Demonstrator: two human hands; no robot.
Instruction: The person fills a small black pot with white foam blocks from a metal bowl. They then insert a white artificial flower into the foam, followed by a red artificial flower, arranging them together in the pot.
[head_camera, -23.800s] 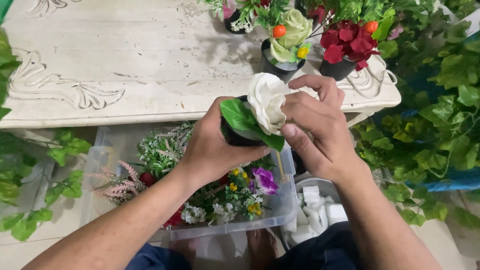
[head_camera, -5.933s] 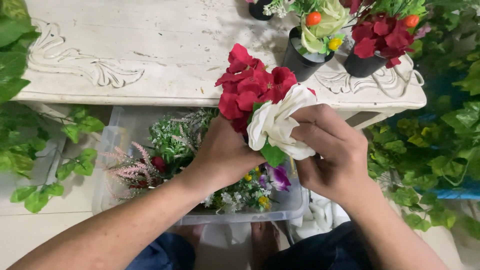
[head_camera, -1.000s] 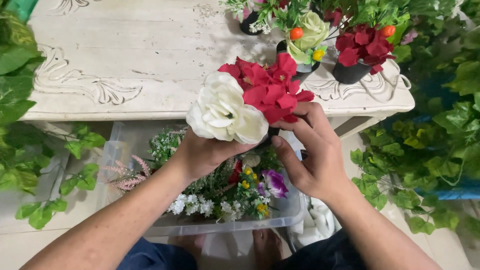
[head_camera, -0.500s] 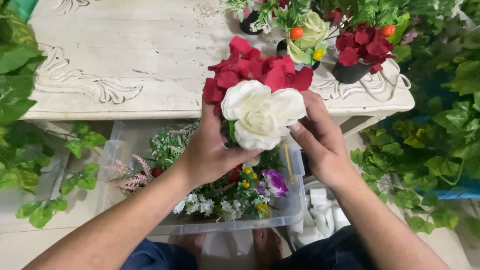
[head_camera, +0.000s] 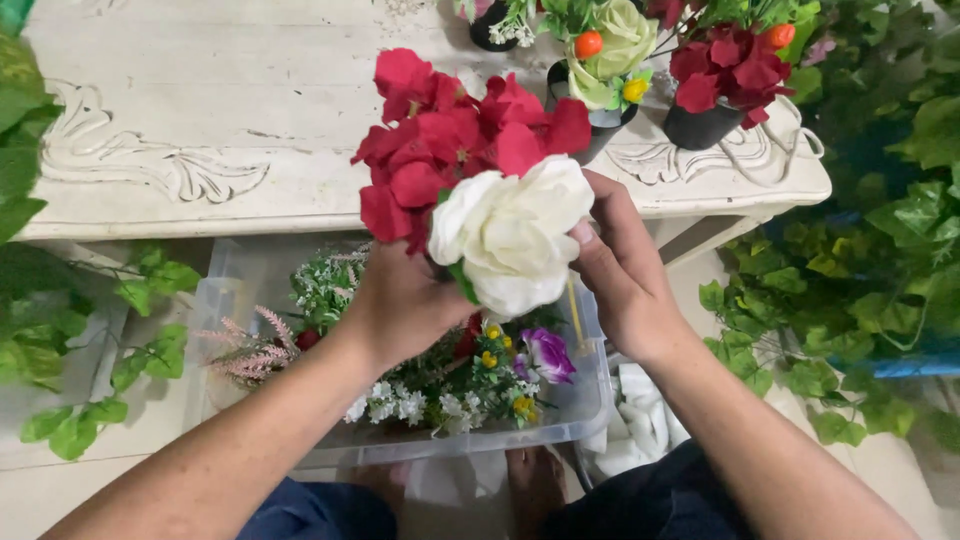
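While a cluster of red artificial flowers and a large white artificial rose are held together above the front edge of the desk, the bunch appears to be partly made up, with the two kinds of bloom already brought side by side. The left hand is closed around the stems under the blooms, and the right hand is curled against the side of the white rose, its fingertips touching the petals. Whether a pot is gripped beneath the flowers cannot be told, since that part is hidden by the blooms and the hands. Two filled dark pots are already standing at the far right of the desk: one with a pale green rose and orange berries, and one with red flowers just beside it. It is judged that more is left to be done, because a clear plastic bin on the floor below the desk is seen to be well stocked with loose sprigs of white, yellow, purple and pink. White wrapping or cloth pieces lie just beside the bin. No labels or signs can be made out. Green leafy vines hang on both sides.
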